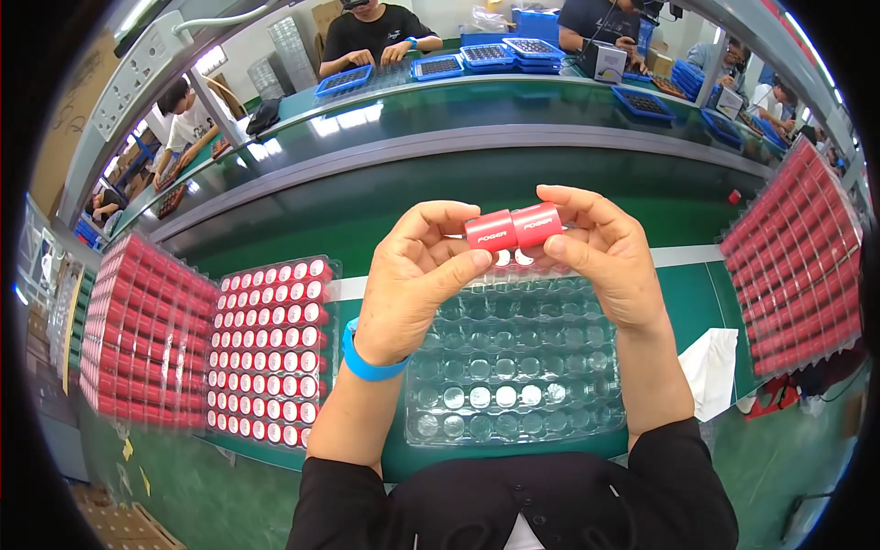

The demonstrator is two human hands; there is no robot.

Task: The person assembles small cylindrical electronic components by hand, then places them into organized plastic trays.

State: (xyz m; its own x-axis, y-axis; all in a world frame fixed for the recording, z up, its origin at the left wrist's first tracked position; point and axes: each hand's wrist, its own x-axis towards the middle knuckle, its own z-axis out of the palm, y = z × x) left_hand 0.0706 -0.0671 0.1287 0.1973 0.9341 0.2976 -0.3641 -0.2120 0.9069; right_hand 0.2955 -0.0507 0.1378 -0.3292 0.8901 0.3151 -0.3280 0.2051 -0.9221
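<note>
My left hand [412,280] pinches a short red cylinder [489,232] with white lettering between thumb and fingers; a blue band circles that wrist. My right hand [610,266] grips a matching red cylinder [538,225] the same way. The two pieces lie level, end to end and touching, above the far edge of a transparent plastic tray [513,362]. That tray has rows of round pockets. A few white-ended pieces [522,258] show at its far edge just below my hands, partly hidden by them.
At left stands a tray [266,353] of red cylinders with white ends, beside stacked filled trays [147,330]. Another stack [797,266] rises at right, near a white cloth or bag [713,371]. A green conveyor [367,197] runs across; people work beyond it with blue trays [486,55].
</note>
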